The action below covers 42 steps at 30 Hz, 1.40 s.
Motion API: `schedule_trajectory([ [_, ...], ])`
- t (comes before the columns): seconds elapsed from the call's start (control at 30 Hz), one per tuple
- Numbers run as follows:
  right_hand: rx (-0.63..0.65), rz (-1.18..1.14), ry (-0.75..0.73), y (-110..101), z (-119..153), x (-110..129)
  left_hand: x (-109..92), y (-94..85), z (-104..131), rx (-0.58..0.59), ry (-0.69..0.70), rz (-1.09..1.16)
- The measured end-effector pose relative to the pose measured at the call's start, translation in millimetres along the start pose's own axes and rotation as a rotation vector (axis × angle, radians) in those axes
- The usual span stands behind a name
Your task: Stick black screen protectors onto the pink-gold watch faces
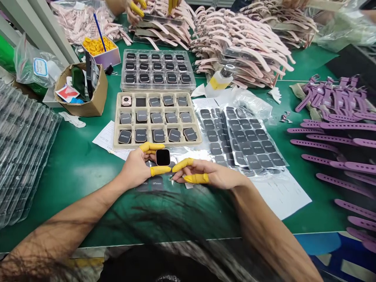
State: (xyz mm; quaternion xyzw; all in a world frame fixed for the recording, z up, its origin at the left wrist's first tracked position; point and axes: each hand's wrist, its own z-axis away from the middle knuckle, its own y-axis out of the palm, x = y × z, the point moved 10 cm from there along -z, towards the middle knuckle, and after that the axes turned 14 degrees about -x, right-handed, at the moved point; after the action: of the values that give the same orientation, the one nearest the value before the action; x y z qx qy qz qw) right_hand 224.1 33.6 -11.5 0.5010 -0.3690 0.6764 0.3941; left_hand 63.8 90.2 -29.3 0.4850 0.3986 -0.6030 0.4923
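My left hand (139, 166), with yellow finger covers, holds a square watch face (163, 157) with a black screen between thumb and fingers. Just right of it is my right hand (202, 172), also in yellow finger covers, its fingertips close to the left thumb; whether they pinch anything is too small to tell. Behind the hands lies a beige tray (116, 121) of square watch faces, most with dark printed covers, and one compartment at its back row holds none. Sheets of dark square stickers (251, 135) lie to the right. Loose dark squares (157, 182) rest under my hands.
Clear trays (158, 70) stand behind the beige one. At left are stacked plastic trays (20, 152), a cardboard box (98, 94) and a box of yellow finger covers (113, 56). A bottle (219, 81), pink straps (235, 39) and purple straps (337, 129) lie beyond and right. Another person's hands work at the back.
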Motion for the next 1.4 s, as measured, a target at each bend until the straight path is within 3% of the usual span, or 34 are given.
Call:
schedule_trajectory([
  [0.07, 0.157, -0.134, 0.019, 8, 5, -1, -1, 0.5, 0, 0.003, -0.009, -0.010],
  [0.1, 0.192, -0.190, 0.022, 6, 8, 0, -2, 0.8, 1, 0.003, -0.011, -0.023],
  [0.13, 0.147, -0.203, 0.011, -4, 9, 1, -2, 1.4, 2, 0.006, -0.016, -0.037],
  [0.17, 0.049, -0.183, 0.004, -18, 7, -1, -2, 1.8, 3, 0.007, -0.022, -0.051],
  [0.23, -0.297, -0.056, 0.005, -61, 5, -5, -2, 2.0, 4, 0.007, -0.033, -0.069],
  [0.3, -0.615, 0.232, 0.017, -97, 10, -6, -2, 2.1, 5, 0.010, -0.028, -0.077],
  [0.37, -0.727, 0.598, -0.004, -108, 11, 0, -3, 2.3, 5, 0.017, -0.013, -0.086],
  [0.43, -0.778, 0.871, -0.078, -105, 12, 8, -1, 1.7, 4, 0.012, -0.019, -0.094],
  [0.5, -0.849, 0.950, -0.222, -97, 20, 19, 2, 0.9, 4, 0.003, -0.041, -0.090],
  [0.53, -0.837, 0.946, -0.297, -88, 24, 23, 3, 0.6, 4, -0.002, -0.049, -0.083],
  [0.67, -0.591, 0.879, -0.480, -34, 30, 25, 5, 0.4, 3, -0.014, -0.056, -0.058],
  [0.8, -0.648, 0.725, -0.650, -4, 23, 54, 4, 2.6, 6, -0.004, -0.037, -0.101],
  [0.93, -0.661, 0.830, -0.736, 17, -6, 69, 0, 5.8, 7, 0.017, -0.011, -0.131],
  [1.17, -0.639, 0.884, -0.703, 11, -18, 52, 3, 3.3, 5, -0.007, -0.030, -0.160],
  [1.3, -0.808, 1.160, -0.513, -15, 0, 46, 4, 1.1, 7, -0.060, -0.107, -0.099],
  [1.4, -0.976, 1.101, -0.508, -8, 34, 52, 4, -2.9, 8, -0.113, -0.159, -0.047],
])
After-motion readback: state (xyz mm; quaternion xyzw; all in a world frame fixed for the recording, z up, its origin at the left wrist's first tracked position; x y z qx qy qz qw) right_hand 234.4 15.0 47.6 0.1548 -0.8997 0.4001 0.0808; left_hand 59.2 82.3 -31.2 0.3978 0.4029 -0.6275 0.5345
